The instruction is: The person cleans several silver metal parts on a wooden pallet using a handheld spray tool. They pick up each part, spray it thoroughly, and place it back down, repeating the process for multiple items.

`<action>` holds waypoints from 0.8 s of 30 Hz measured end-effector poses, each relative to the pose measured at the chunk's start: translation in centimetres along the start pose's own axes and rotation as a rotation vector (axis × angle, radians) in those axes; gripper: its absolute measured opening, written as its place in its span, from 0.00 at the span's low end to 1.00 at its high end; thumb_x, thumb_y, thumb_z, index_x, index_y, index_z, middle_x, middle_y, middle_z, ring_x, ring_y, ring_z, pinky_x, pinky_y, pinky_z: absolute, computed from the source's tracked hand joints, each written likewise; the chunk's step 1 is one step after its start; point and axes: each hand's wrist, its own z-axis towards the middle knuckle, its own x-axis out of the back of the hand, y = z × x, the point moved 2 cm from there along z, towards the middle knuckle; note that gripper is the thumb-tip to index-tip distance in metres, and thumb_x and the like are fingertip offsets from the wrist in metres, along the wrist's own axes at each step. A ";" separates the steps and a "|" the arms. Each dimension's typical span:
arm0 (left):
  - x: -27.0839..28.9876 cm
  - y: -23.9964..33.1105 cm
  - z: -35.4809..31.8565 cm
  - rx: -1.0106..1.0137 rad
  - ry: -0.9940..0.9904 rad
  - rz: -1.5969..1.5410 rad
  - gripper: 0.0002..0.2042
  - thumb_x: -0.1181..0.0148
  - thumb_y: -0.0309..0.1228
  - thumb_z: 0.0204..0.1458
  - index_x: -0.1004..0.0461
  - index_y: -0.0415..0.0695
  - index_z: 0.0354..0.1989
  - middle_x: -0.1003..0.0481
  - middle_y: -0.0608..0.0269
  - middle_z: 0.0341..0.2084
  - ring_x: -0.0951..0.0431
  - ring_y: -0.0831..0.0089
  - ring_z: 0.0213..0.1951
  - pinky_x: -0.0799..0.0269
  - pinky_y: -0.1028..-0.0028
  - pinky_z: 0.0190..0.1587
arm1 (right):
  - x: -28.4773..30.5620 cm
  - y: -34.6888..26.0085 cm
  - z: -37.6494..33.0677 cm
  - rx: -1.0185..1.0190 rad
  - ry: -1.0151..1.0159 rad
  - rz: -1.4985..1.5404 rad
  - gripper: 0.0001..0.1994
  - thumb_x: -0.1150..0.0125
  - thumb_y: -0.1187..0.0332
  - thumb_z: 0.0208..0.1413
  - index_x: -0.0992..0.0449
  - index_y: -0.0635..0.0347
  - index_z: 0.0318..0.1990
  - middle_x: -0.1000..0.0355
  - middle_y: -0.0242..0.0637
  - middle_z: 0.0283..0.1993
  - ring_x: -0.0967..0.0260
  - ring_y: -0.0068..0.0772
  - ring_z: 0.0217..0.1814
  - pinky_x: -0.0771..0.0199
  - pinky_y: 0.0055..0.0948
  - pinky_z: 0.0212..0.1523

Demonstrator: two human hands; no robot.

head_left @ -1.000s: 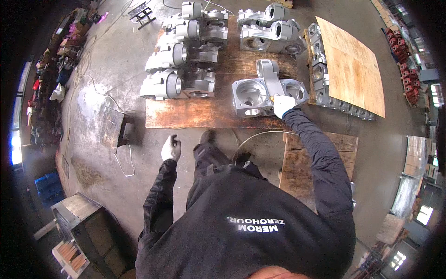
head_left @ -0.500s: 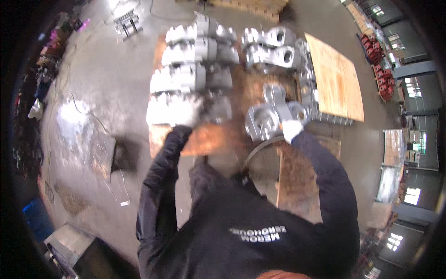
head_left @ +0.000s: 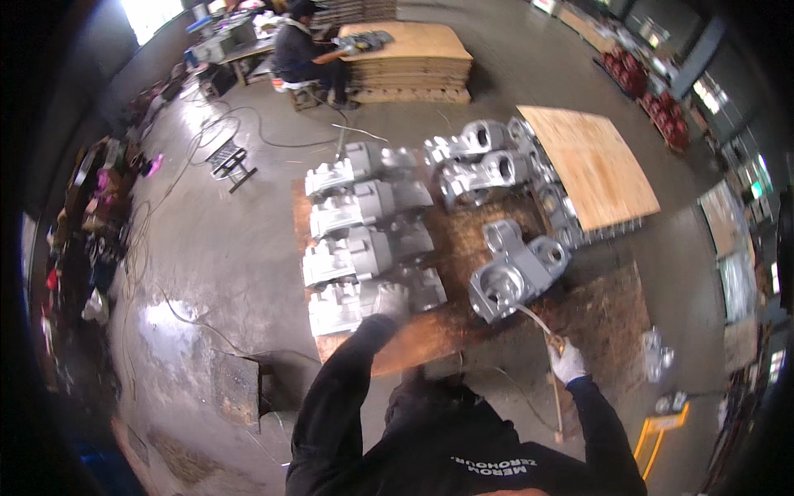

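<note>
My left hand (head_left: 393,302), in a pale glove, lies on the nearest grey metal casting (head_left: 343,306) of the left row, fingers stretched over its top. My right hand (head_left: 567,362), gloved in white, is closed round the handle of what looks like an air blow gun (head_left: 555,341). Its long curved nozzle (head_left: 533,317) reaches to the near edge of a separate grey casting (head_left: 517,277) with round bores. A hose (head_left: 557,405) hangs below that hand. Whether the nozzle tip touches the casting I cannot tell.
More castings (head_left: 480,169) stand at the far right of the wooden pallet (head_left: 413,335), beside a plywood sheet (head_left: 591,165). A person (head_left: 302,58) sits by a stack of boards (head_left: 409,74). A yellow-framed stand (head_left: 662,426) is at right; cables (head_left: 153,223) cross the floor at left.
My right hand has drawn back from the separate casting toward me, and the blow gun now shows plainly. That casting sits turned differently. My left hand stays at the nearest left casting; the view has tilted up.
</note>
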 end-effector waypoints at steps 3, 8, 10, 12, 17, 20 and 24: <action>-2.7 2.6 2.2 -0.168 -0.022 -0.006 0.27 0.50 0.48 0.57 0.32 0.44 0.61 0.28 0.48 0.54 0.31 0.50 0.58 0.39 0.51 0.61 | -3.4 7.0 -2.3 0.043 0.597 0.485 0.20 0.38 0.55 0.60 0.24 0.68 0.45 0.22 0.56 0.40 0.23 0.56 0.44 0.25 0.41 0.41; 2.9 3.0 1.1 -0.291 -0.284 0.024 0.27 0.48 0.45 0.55 0.30 0.46 0.61 0.27 0.49 0.55 0.29 0.53 0.59 0.34 0.52 0.60 | -11.2 9.8 -10.7 -0.065 0.298 0.186 0.15 0.41 0.59 0.64 0.24 0.66 0.39 0.21 0.50 0.36 0.24 0.48 0.29 0.26 0.45 0.33; 1.1 2.7 1.6 -0.300 -0.167 0.023 0.26 0.49 0.46 0.55 0.29 0.45 0.60 0.26 0.50 0.56 0.27 0.51 0.57 0.31 0.53 0.58 | -12.1 9.3 -10.8 -0.344 0.333 0.502 0.15 0.40 0.59 0.63 0.24 0.65 0.39 0.22 0.51 0.36 0.25 0.52 0.27 0.26 0.47 0.31; -0.1 2.6 2.4 -0.279 -0.235 0.052 0.25 0.50 0.46 0.56 0.28 0.45 0.59 0.26 0.50 0.56 0.28 0.50 0.58 0.31 0.54 0.58 | -13.7 9.8 -11.1 -0.617 0.328 0.911 0.15 0.39 0.58 0.62 0.24 0.63 0.44 0.22 0.51 0.36 0.24 0.54 0.27 0.26 0.47 0.29; 0.3 2.9 2.1 -0.306 -0.174 0.065 0.20 0.51 0.43 0.56 0.22 0.45 0.50 0.24 0.51 0.52 0.28 0.56 0.58 0.34 0.58 0.60 | -17.4 7.7 -11.5 -0.214 0.503 0.738 0.11 0.44 0.60 0.66 0.25 0.58 0.45 0.28 0.37 0.27 0.28 0.33 0.23 0.27 0.33 0.25; -0.4 2.3 2.2 -0.323 -0.135 0.074 0.20 0.52 0.42 0.56 0.21 0.44 0.49 0.23 0.50 0.49 0.26 0.56 0.56 0.34 0.59 0.60 | -16.5 6.0 -11.6 -0.882 0.249 1.204 0.12 0.45 0.58 0.67 0.25 0.55 0.46 0.27 0.37 0.26 0.26 0.30 0.23 0.25 0.30 0.25; 3.4 4.4 1.7 -0.344 -0.236 0.061 0.19 0.51 0.43 0.56 0.19 0.44 0.44 0.21 0.49 0.46 0.24 0.55 0.54 0.33 0.59 0.59 | -18.6 3.1 -10.4 -0.233 0.721 0.784 0.12 0.49 0.54 0.69 0.27 0.51 0.46 0.40 0.26 0.16 0.42 0.20 0.10 0.39 0.25 0.09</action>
